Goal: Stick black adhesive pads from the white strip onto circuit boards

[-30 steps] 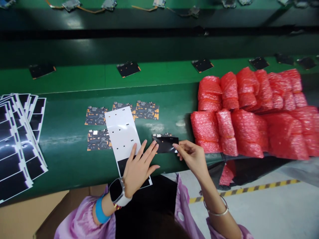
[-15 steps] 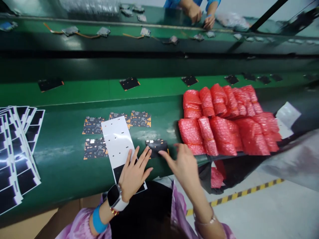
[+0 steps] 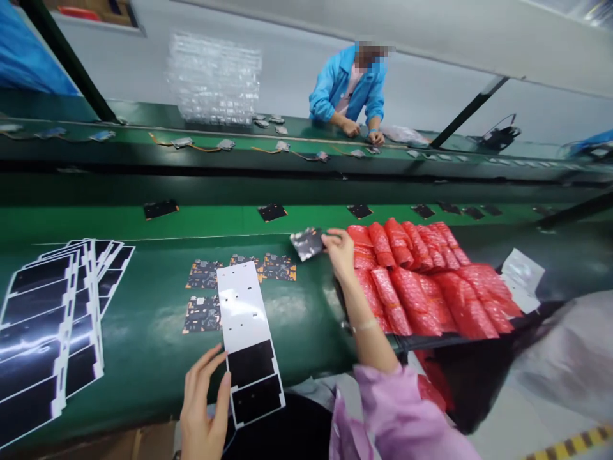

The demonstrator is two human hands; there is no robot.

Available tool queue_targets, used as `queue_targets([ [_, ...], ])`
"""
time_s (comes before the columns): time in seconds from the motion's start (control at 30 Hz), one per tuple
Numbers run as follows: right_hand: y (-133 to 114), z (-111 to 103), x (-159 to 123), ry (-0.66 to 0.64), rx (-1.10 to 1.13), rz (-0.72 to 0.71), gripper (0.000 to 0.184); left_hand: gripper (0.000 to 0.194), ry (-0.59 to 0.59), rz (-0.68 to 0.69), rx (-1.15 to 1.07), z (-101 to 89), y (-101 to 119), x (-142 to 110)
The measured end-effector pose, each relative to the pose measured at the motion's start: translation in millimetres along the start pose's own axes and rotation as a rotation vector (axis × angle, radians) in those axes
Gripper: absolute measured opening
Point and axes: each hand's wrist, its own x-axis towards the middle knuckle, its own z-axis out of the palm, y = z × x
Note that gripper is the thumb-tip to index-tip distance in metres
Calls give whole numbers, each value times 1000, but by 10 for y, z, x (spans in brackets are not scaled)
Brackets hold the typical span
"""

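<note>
My right hand [image 3: 340,252] pinches a small circuit board [image 3: 306,244] with shiny black film on it, holding it above the green belt. My left hand [image 3: 204,402] is open, its fingers spread just beside the lower left edge of a long white liner sheet [image 3: 246,313]. That sheet carries black film pieces [image 3: 253,377] at its near end and has small cut-outs further up. Partly under its far end lie several bare circuit boards [image 3: 204,273] with orange edges.
Overlapping printed sheets of black film [image 3: 48,326] lie on the belt at left. Red bubble bags [image 3: 421,287] are heaped at right. Across the belts, a co-worker in a blue jacket [image 3: 347,89] handles small boards, with stacked clear trays [image 3: 213,80] nearby.
The view has tilted up, showing the far belt and co-worker. My right hand has lifted the filmed board off the belt, and my left hand has left the sheet and moved toward me.
</note>
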Motion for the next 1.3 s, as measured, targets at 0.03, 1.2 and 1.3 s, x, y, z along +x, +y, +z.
queue_targets([
  [0.03,-58,35,230,33,-32,-4,51,26,-12,-9,-15,-29,-43,-74],
  [1.2,150,156,-1585,-532,-660,-598,47,25,-405,-529,-583,-323,285,-201],
  [1.3,203,-92,-1849,-504,-560,-601,44,23,-311,-575,-659,-293,363,-130],
])
